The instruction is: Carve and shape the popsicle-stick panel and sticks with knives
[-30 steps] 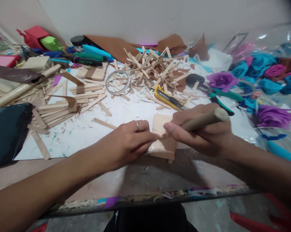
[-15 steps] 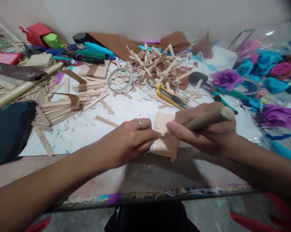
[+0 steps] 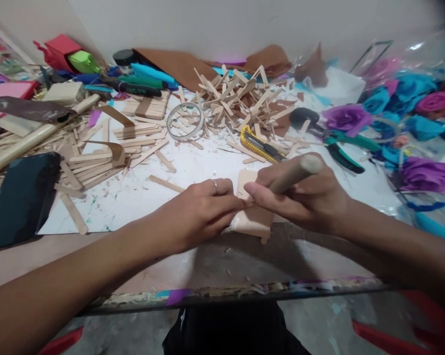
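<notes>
A small block of flat pale wood (image 3: 252, 223), which looks built from craft sticks, lies at the paper's front edge. My left hand (image 3: 203, 212), a ring on one finger, is closed at the block's left side, its fingertips pressed on the wood. In my right hand (image 3: 304, 192) is a thick round wooden-looking rod (image 3: 294, 173), slanting up to the right with its blunt end uppermost. The rod's lower end is hidden by the right fingers, close to the left fingertips. Whether a thin sliver lies between the fingertips, I cannot tell.
Behind the hands lie a yellow box cutter (image 3: 261, 145), a tape roll (image 3: 185, 122) and a heap of craft sticks (image 3: 232, 98). Green-handled pliers (image 3: 344, 155) and paper flowers (image 3: 348, 118) are at right. A dark phone-like slab (image 3: 20, 197) sits at left.
My right hand has shifted left, and the rod has tipped to a steeper angle. My left hand stays at the block with little visible change. The view has shifted slightly.
</notes>
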`<state>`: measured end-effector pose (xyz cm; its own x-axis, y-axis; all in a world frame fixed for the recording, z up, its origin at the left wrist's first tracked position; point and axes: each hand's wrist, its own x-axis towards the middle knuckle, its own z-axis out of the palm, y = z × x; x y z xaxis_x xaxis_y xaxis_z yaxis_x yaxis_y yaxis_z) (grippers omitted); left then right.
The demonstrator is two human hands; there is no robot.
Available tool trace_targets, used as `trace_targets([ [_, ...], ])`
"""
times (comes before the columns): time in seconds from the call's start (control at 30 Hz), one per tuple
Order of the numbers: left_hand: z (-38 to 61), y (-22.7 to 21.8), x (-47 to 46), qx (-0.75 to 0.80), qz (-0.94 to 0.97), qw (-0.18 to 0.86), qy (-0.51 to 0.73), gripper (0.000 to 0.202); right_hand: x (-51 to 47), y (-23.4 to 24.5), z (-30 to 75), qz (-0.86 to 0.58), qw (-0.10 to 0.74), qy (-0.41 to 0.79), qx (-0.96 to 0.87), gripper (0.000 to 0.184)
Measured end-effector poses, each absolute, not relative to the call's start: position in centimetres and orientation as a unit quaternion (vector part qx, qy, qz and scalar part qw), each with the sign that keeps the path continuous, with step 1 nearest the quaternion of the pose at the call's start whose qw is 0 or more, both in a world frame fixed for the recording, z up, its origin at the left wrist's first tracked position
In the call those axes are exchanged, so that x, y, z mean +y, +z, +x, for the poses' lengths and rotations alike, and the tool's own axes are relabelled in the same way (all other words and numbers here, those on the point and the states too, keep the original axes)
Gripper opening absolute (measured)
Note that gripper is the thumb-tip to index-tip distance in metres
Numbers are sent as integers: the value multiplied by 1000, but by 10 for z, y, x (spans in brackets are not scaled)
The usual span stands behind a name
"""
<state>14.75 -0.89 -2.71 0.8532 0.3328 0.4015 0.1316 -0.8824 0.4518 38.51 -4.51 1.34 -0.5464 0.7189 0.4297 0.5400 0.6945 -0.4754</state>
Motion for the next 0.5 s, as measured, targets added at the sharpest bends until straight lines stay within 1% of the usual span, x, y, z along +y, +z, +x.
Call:
trace_targets([
  [0.1,147,-26,-9,120,936,225,243,19,-42,10,386,-344,337,172,-859,38],
  [0.2,147,-24,-9,113,934,226,253,22,-40,7,390,-324,385,211,-838,38],
  [0.27,146,-23,-9,114,934,227,250,23,-40,4,394,-333,448,232,-797,35],
  [0.33,146,-22,-9,117,936,230,241,23,-39,2,397,-353,534,239,-730,29],
  [0.4,146,-21,-9,119,937,229,235,23,-37,1,399,-349,611,236,-671,28],
  [0.43,146,-21,-9,119,938,229,233,23,-36,1,400,-342,627,244,-656,30],
  [0.5,145,-22,-9,120,937,232,230,22,-35,4,398,-341,618,286,-648,30],
])
